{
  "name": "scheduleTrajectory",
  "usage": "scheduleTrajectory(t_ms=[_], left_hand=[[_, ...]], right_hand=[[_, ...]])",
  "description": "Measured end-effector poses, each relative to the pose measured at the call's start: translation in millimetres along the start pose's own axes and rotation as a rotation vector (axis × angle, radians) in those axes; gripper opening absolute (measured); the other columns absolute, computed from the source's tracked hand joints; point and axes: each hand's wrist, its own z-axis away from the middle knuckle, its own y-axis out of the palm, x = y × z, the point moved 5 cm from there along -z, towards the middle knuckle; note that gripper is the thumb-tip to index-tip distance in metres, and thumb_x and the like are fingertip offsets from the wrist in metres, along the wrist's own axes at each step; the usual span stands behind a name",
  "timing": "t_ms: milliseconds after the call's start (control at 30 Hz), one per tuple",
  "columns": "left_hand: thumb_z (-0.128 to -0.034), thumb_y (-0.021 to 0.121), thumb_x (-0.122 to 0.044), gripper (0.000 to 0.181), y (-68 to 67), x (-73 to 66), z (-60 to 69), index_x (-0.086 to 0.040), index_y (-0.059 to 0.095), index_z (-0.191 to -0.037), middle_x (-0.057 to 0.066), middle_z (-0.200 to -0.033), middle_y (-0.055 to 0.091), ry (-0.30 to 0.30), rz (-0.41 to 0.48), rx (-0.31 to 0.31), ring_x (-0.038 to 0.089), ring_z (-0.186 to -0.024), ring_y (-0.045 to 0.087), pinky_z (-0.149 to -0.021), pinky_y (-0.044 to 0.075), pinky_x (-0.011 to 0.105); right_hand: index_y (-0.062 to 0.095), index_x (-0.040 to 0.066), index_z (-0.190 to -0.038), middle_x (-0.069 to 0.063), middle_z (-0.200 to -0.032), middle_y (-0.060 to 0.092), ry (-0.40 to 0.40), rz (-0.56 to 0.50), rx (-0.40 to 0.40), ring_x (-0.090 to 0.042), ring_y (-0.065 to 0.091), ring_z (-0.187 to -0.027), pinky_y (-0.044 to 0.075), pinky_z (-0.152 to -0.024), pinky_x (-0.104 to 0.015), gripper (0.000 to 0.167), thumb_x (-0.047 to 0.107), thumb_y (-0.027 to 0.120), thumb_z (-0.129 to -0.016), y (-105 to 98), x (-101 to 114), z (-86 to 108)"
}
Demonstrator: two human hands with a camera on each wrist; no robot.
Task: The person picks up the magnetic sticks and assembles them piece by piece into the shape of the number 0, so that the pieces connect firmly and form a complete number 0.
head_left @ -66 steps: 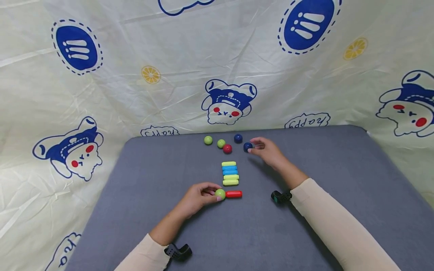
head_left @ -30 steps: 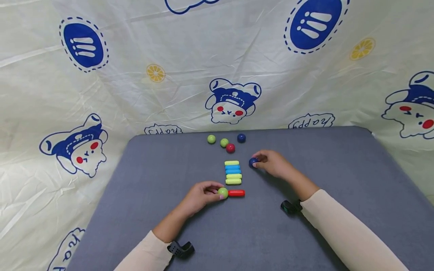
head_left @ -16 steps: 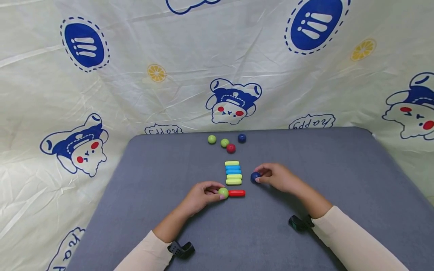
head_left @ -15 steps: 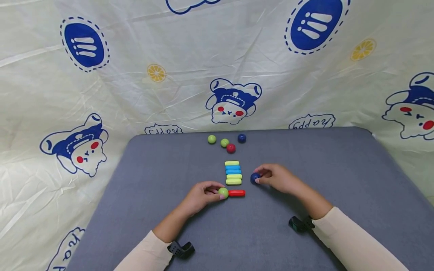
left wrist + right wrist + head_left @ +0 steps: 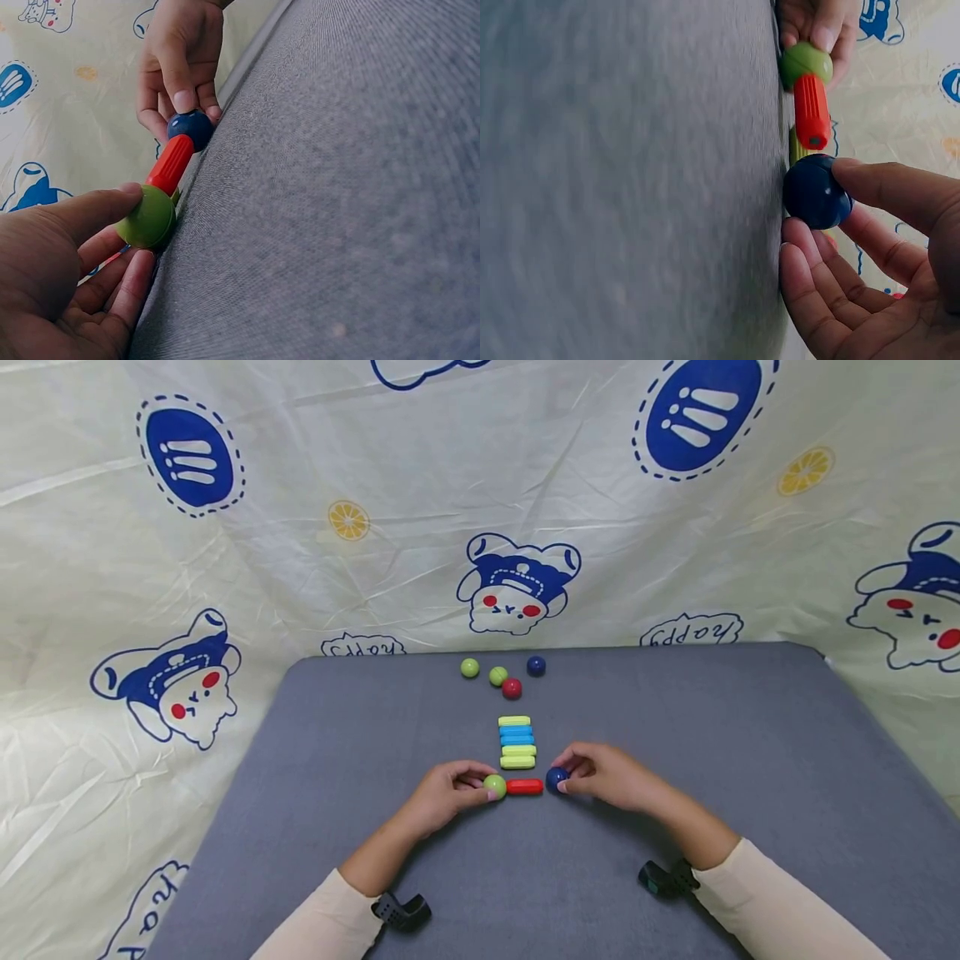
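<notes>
My left hand [image 5: 446, 796] pinches a green ball [image 5: 495, 787] between thumb and fingers. One end of a red rod [image 5: 525, 787] meets that ball, and the rod lies crosswise on the grey table. My right hand [image 5: 611, 777] pinches a dark blue ball [image 5: 557, 779] just off the rod's other end. In the right wrist view a narrow gap shows between the blue ball [image 5: 817, 192] and the red rod [image 5: 811, 111], whose near end has a small dark spot. The left wrist view shows the green ball [image 5: 148, 217] joined in line with the rod.
Beyond the red rod lies a stacked row of yellow rods [image 5: 517, 762] and blue rods [image 5: 517, 736]. Farther back sit two green balls [image 5: 469, 668], a red ball [image 5: 512, 688] and another blue ball [image 5: 536, 666]. A printed sheet [image 5: 420, 585] hangs behind the table [image 5: 337, 718].
My right hand took the blue ball from the back of the table and brought it toward me, up to the red rod's right end. My left hand keeps its hold on the green ball.
</notes>
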Motion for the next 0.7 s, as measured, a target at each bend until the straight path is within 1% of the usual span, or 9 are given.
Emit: scheduleTrajectory(t_ms=[167, 400, 700], left_hand=[[-0.0866, 0.081, -0.023, 0.029, -0.6, -1.0, -0.7, -0.013, 0.075, -0.113, 0.002, -0.097, 0.068, 0.008, -0.004, 0.000, 0.011, -0.083, 0.061, -0.073, 0.051, 0.022], [-0.0866, 0.081, -0.021, 0.029, -0.1, -2.0, -1.0, -0.013, 0.075, -0.114, 0.002, -0.097, 0.069, 0.013, 0.003, 0.002, 0.010, -0.083, 0.061, -0.073, 0.051, 0.022], [-0.0870, 0.080, -0.021, 0.029, 1.7, -1.4, -0.1, -0.013, 0.075, -0.115, 0.002, -0.098, 0.068, -0.008, 0.005, 0.004, 0.011, -0.084, 0.061, -0.073, 0.051, 0.022]], right_hand=[[0.068, 0.013, -0.112, -0.006, -0.102, 0.065, -0.001, -0.025, 0.004, -0.019, 0.059, -0.087, 0.051, -0.070, -0.031, 0.024, 0.019, 0.076, -0.090, 6.4, 4.5, 1.4], [0.067, 0.011, -0.112, -0.008, -0.102, 0.063, -0.018, -0.066, 0.006, -0.020, 0.058, -0.089, 0.051, -0.072, -0.029, 0.026, 0.018, 0.077, -0.090, 7.0, 2.7, 2.8], [0.065, 0.010, -0.116, -0.010, -0.105, 0.061, -0.023, -0.124, 0.022, -0.022, 0.057, -0.090, 0.051, -0.074, -0.028, 0.030, 0.021, 0.077, -0.090, 8.3, -4.9, 2.4]])
